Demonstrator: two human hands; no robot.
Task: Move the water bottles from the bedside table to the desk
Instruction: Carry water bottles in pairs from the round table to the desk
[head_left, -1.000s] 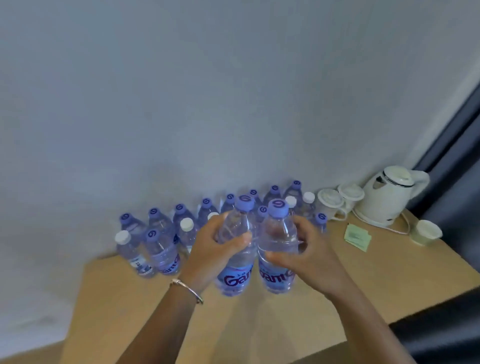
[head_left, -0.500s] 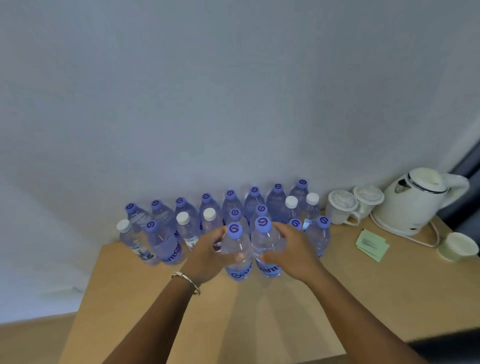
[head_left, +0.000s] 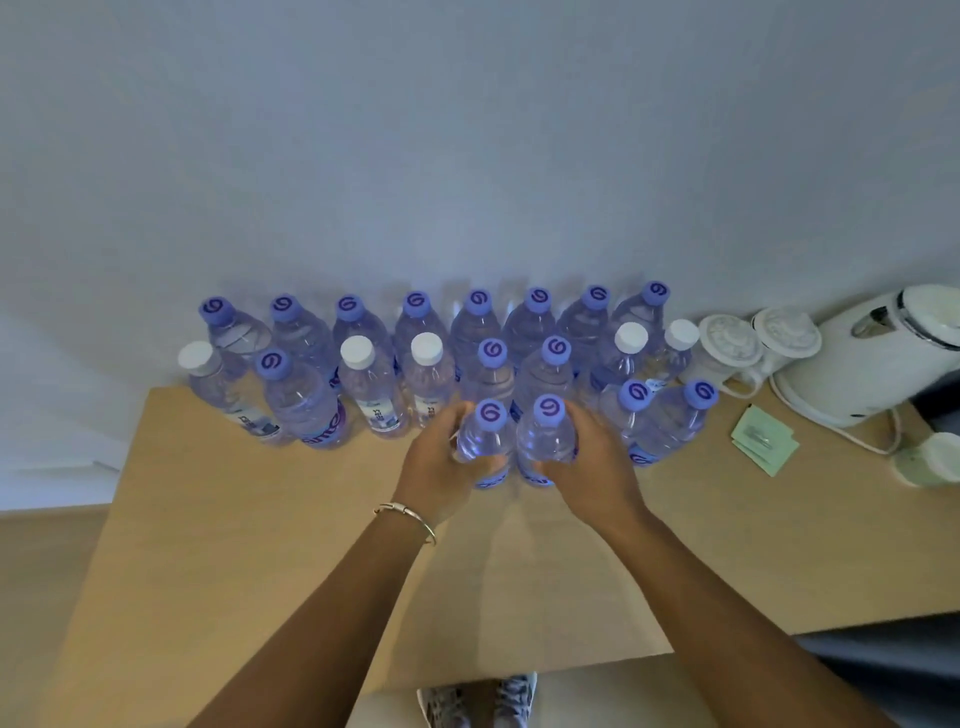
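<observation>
Two clear water bottles with purple caps stand side by side on the wooden desk (head_left: 260, 519), in front of the others. My left hand (head_left: 441, 467) grips the left bottle (head_left: 485, 439) around its body. The right bottle (head_left: 545, 434) is gripped the same way by my right hand (head_left: 592, 467). Behind them several more bottles (head_left: 415, 332) with purple or white caps stand in rows against the wall.
A white electric kettle (head_left: 862, 358) with its cord stands at the back right, beside two upturned white cups (head_left: 727, 343). A small white cup (head_left: 930, 457) and green sachets (head_left: 763, 439) lie near the right edge. My shoes show below the desk's front edge.
Both hands have lowered the two bottles down onto the desk, just in front of the rows. The view has tilted down and the bottles look more from above.
</observation>
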